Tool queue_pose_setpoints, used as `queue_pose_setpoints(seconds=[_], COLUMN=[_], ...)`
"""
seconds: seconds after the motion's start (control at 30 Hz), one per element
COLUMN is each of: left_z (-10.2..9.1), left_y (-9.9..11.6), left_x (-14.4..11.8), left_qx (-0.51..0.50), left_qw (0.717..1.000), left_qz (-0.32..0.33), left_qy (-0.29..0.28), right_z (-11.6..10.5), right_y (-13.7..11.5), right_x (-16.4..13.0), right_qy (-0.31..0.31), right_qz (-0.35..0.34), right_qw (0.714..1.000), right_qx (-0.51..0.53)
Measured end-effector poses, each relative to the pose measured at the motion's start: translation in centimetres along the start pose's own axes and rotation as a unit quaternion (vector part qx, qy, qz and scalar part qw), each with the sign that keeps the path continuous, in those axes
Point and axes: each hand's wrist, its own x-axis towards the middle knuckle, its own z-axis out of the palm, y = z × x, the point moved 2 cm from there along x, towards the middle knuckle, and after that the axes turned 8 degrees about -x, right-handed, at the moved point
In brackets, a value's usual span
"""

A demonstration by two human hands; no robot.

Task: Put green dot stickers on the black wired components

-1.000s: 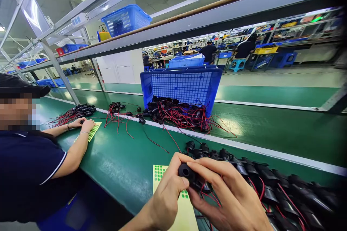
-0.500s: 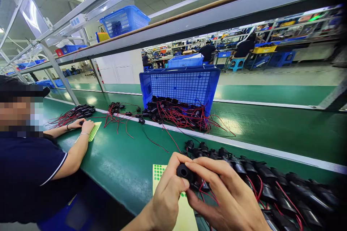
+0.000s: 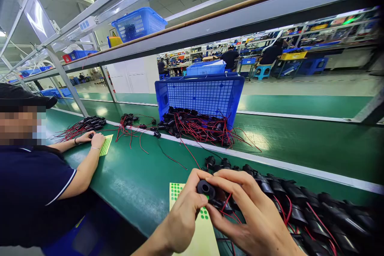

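Between my two hands is a black cylindrical part (image 3: 200, 187) with a round hole in the end turned toward me. My left hand (image 3: 183, 217) is closed on its left side, thumb below and index finger above. From the right, the fingertips of my right hand (image 3: 255, 212) pinch the same part at its top and lower edge. A small green spot shows by its lower edge; whether it sits on the part I cannot tell. Beneath my hands lies a pale yellow sheet (image 3: 199, 242) with green round stickers. Red wires hang behind the part, partly hidden by my fingers.
Rows of black cylindrical parts (image 3: 295, 192) with red wires lie at right. A blue crate (image 3: 198, 92) tipped on its side spills more wired parts. At left a co-worker (image 3: 33, 192) handles a black part near another sticker sheet (image 3: 105, 146). A shelf rail (image 3: 204, 28) crosses above.
The black part has tilted slightly, showing its holed end more clearly. My right fingers have shifted a little, and more green stickers show on the sheet below.
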Motion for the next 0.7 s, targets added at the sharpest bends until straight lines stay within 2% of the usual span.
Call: queue_pose_setpoints(seconds=[0.1, 0.23, 0.37, 0.5, 0.6, 0.7], left_z=[0.2, 0.3, 0.4, 0.4, 0.1, -0.7], left_y=[-0.2, -1.1, -1.5, -1.0, -0.4, 0.1], left_x=[-0.1, -0.2, -0.3, 0.0, 0.4, 0.4], left_qx=[0.001, -0.011, -0.003, -0.005, -0.046, -0.081], left_qw=[1.0, 0.998, 0.995, 0.998, 0.999, 0.996], left_qz=[0.003, 0.022, 0.034, 0.022, 0.007, -0.014], left_qy=[0.015, 0.062, 0.093, 0.057, -0.003, -0.043], right_z=[0.2, 0.5, 0.7, 0.5, 0.1, -0.3], right_y=[-0.1, -0.2, -0.2, 0.4, 1.2, 1.9], right_x=[-0.2, -0.4, -0.4, -0.2, 0.1, 0.3], right_qy=[0.006, 0.019, 0.008, 0.005, -0.038, -0.084], right_qz=[-0.015, -0.033, -0.042, 0.001, 0.059, 0.112], right_qw=[1.0, 0.999, 0.998, 1.0, 0.995, 0.978], right_qx=[-0.02, -0.038, -0.044, -0.008, 0.066, 0.154])
